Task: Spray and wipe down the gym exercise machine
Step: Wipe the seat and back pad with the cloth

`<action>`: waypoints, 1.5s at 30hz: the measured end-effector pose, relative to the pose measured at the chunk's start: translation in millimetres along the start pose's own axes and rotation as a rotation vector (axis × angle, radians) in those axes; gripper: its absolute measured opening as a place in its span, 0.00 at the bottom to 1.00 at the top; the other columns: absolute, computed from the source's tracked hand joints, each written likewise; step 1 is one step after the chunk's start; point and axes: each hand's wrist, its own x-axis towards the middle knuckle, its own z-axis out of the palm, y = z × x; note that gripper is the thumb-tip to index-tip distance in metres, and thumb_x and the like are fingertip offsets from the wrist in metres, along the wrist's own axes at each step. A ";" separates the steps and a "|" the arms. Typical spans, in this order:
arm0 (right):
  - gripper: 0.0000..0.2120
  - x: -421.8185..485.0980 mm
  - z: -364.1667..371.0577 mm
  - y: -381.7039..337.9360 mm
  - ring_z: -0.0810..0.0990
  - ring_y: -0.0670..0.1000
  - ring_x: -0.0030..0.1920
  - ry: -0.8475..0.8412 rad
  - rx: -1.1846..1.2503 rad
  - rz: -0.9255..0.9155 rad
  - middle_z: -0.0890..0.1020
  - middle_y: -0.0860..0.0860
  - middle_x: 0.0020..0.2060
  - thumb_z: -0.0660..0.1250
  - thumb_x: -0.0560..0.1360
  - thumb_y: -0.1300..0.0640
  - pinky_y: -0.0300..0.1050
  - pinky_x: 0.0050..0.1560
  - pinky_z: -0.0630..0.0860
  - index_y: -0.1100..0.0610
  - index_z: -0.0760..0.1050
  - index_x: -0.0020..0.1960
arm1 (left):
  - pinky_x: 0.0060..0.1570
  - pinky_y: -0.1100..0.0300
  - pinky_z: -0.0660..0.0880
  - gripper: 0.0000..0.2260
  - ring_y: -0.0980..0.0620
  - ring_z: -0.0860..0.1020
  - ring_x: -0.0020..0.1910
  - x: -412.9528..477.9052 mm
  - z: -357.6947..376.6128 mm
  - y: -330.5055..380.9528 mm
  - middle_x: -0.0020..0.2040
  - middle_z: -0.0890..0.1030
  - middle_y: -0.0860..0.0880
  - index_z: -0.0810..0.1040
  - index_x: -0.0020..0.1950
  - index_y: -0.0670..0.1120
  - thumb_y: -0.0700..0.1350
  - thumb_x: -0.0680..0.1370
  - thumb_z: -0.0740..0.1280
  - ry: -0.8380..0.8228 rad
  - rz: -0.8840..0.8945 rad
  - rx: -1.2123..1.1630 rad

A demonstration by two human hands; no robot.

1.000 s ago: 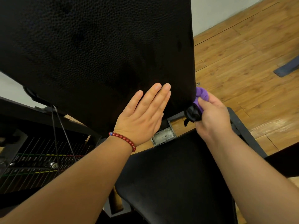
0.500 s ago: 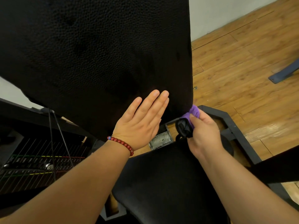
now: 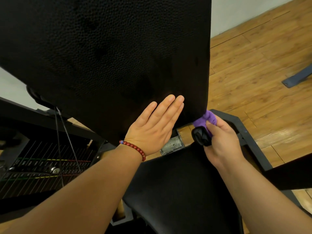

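Wiping cloth [image 3: 206, 118] lower along backrest [image 3: 104, 53] edge

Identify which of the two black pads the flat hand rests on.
The upright back pad, not the seat pad below: the left hand lies flat on its lower part.

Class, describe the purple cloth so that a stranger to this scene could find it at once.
Start at the big black pebbled leather backrest pad filling the upper picture and follow its right edge down to the bottom corner. There the right hand grips a bunched purple cloth at that corner. It is the only purple thing, between the black pad and the brown wooden floor.
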 end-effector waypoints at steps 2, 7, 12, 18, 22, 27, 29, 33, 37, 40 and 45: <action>0.18 -6.8 -4.5 -1.3 0.84 0.49 0.54 -0.005 -0.043 0.000 0.85 0.52 0.52 0.53 0.82 0.67 0.46 0.53 0.78 0.55 0.78 0.60 | 0.75 0.49 0.41 0.31 0.42 0.39 0.78 0.4 -1.0 -0.7 0.79 0.47 0.42 0.50 0.79 0.40 0.52 0.81 0.56 -0.005 -0.004 -0.010; 0.17 -20.9 -5.7 -6.2 0.84 0.48 0.53 0.017 -0.122 -0.025 0.86 0.49 0.50 0.54 0.82 0.67 0.44 0.51 0.78 0.53 0.79 0.60 | 0.75 0.48 0.40 0.32 0.42 0.43 0.78 0.7 -5.8 -1.9 0.79 0.46 0.41 0.49 0.79 0.39 0.52 0.81 0.55 -0.052 0.007 -0.023; 0.17 -41.7 -13.4 -4.4 0.81 0.41 0.56 -0.008 -0.620 -0.195 0.83 0.41 0.53 0.64 0.79 0.61 0.43 0.58 0.76 0.42 0.76 0.61 | 0.75 0.48 0.38 0.33 0.44 0.44 0.78 3.6 -21.2 0.9 0.79 0.48 0.44 0.49 0.79 0.42 0.51 0.79 0.58 -0.174 -0.047 -0.190; 0.15 -68.8 -22.4 -15.4 0.72 0.30 0.53 -0.084 -1.217 -0.487 0.75 0.35 0.52 0.66 0.78 0.55 0.27 0.52 0.67 0.44 0.74 0.63 | 0.73 0.46 0.51 0.27 0.46 0.60 0.75 -21.9 -92.2 30.9 0.73 0.69 0.46 0.66 0.74 0.46 0.46 0.75 0.65 -0.372 -0.469 -0.676; 0.15 -102.0 -25.6 -26.4 0.73 0.36 0.55 -0.239 -1.347 -0.583 0.77 0.40 0.54 0.65 0.78 0.57 0.25 0.52 0.66 0.47 0.75 0.63 | 0.69 0.49 0.58 0.23 0.48 0.69 0.68 -43.0 -155.2 43.3 0.65 0.77 0.48 0.71 0.71 0.46 0.47 0.76 0.63 -0.424 -0.624 -0.724; 0.17 -169.2 -45.6 -40.7 0.75 0.45 0.59 -0.466 -1.473 -0.764 0.80 0.49 0.58 0.66 0.77 0.63 0.34 0.61 0.66 0.56 0.77 0.64 | 0.68 0.47 0.66 0.21 0.47 0.73 0.65 -67.8 -237.9 52.4 0.63 0.78 0.47 0.75 0.68 0.45 0.48 0.77 0.56 -0.461 -0.660 -0.771; 0.17 -198.5 -57.2 -45.5 0.77 0.51 0.60 -0.552 -1.526 -0.822 0.81 0.52 0.58 0.68 0.76 0.64 0.42 0.62 0.70 0.58 0.77 0.64 | 0.68 0.45 0.69 0.21 0.45 0.74 0.64 -77.4 -274.8 57.2 0.63 0.79 0.46 0.76 0.67 0.44 0.47 0.77 0.56 -0.456 -0.665 -0.782; 0.16 -252.8 -69.4 -55.6 0.81 0.57 0.55 -0.727 -1.616 -0.964 0.83 0.56 0.54 0.62 0.76 0.58 0.48 0.59 0.74 0.62 0.79 0.60 | 0.64 0.43 0.71 0.20 0.43 0.74 0.64 -94.5 -348.2 71.5 0.63 0.78 0.44 0.76 0.67 0.42 0.45 0.77 0.59 -0.434 -0.683 -0.806; 0.18 -297.7 -73.6 -65.0 0.81 0.57 0.52 -0.930 -1.637 -1.094 0.83 0.57 0.52 0.59 0.75 0.56 0.46 0.56 0.73 0.63 0.79 0.58 | 0.65 0.47 0.69 0.19 0.44 0.74 0.65 -102.6 -416.6 87.1 0.63 0.78 0.45 0.77 0.66 0.42 0.44 0.77 0.60 -0.385 -0.714 -0.800; 0.16 -321.4 -76.5 -67.8 0.80 0.57 0.54 -1.051 -1.616 -1.141 0.82 0.57 0.54 0.65 0.75 0.59 0.52 0.56 0.77 0.62 0.78 0.61 | 0.67 0.50 0.67 0.19 0.46 0.72 0.66 -108.3 -449.5 87.3 0.64 0.78 0.46 0.76 0.67 0.42 0.43 0.76 0.64 -0.348 -0.781 -0.787; 0.18 -359.5 -76.6 -67.3 0.78 0.53 0.56 -1.205 -1.585 -1.183 0.81 0.53 0.57 0.60 0.76 0.56 0.47 0.58 0.74 0.59 0.78 0.62 | 0.66 0.47 0.69 0.18 0.47 0.73 0.65 -127.8 -488.2 78.3 0.64 0.78 0.46 0.76 0.66 0.42 0.43 0.77 0.63 -0.273 -0.877 -0.755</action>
